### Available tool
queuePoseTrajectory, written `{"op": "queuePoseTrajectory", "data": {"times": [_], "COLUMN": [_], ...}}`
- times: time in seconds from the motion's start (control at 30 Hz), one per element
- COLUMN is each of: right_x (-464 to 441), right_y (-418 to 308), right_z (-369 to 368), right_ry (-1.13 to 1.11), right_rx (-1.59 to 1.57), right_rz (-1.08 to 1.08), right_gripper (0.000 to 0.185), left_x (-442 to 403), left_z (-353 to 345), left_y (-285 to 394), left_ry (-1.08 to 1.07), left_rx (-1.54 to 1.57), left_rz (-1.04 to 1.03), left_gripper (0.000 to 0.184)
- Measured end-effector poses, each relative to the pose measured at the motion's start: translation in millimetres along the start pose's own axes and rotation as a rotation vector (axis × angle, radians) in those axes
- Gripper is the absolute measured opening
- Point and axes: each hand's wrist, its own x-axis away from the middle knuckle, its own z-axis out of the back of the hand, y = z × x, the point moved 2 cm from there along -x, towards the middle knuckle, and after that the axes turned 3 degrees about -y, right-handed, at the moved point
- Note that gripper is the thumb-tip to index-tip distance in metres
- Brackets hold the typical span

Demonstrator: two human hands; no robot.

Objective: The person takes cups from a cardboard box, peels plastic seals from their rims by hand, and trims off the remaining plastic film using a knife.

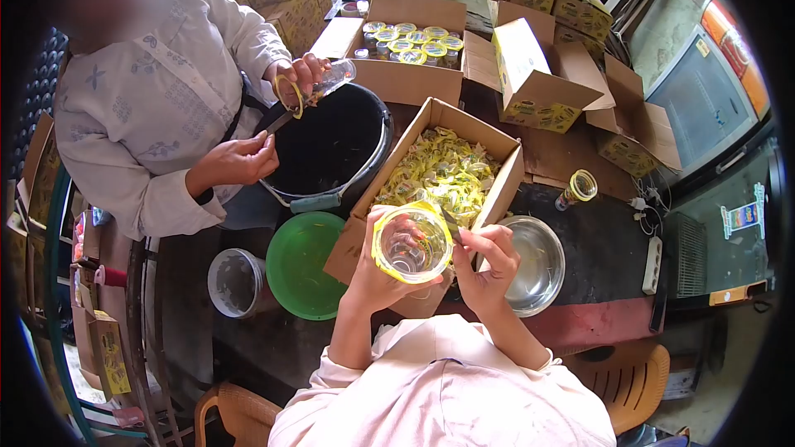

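Note:
My left hand grips a clear plastic cup tilted so that its mouth faces me. Around the cup's rim runs a yellow band. My right hand pinches a small knife, its dark blade against the right side of the rim. Both hands are above the near end of a cardboard box filled with yellow and clear plastic scraps. A metal bowl stands just right of my right hand; part of it is hidden.
A co-worker at the left holds another cup and a knife over a black bucket. Nearby stand a green basin and a grey bucket. A yellow-rimmed cup is at right. Yellow-rimmed cups fill a box behind.

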Motion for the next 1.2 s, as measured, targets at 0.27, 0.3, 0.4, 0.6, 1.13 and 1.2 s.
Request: {"op": "queuePoseTrajectory", "data": {"times": [0.27,0.3,0.4,0.6,1.13,1.2], "right_x": [-4.4,-5.4,-3.5,-6.0,67.7,85.1], "right_y": [-1.3,-2.1,-3.3,-15.0,52.8,65.7], "right_z": [5.9,9.0,16.2,20.1,-11.6,-26.7], "right_ry": [0.043,0.049,0.032,-0.021,-0.464,-0.570], "right_rx": [0.131,0.183,0.262,0.322,0.418,0.420], "right_rz": [0.123,0.159,0.249,0.337,0.069,0.079], "right_gripper": [0.023,0.023,0.023,0.024,0.025,0.027], "left_x": [-1.8,-1.8,-1.9,-6.1,6.2,8.7], "left_z": [2.2,2.2,2.9,2.6,43.6,44.7], "left_y": [3.0,3.1,4.5,10.7,18.9,18.1], "left_ry": [0.050,0.069,0.083,0.075,0.323,0.319], "left_rx": [-0.136,-0.113,-0.168,-0.282,-0.266,-0.279], "left_rz": [-0.020,-0.006,-0.046,-0.160,-0.145,-0.118], "left_gripper": [0.088,0.087,0.084,0.086,0.078,0.077]}}
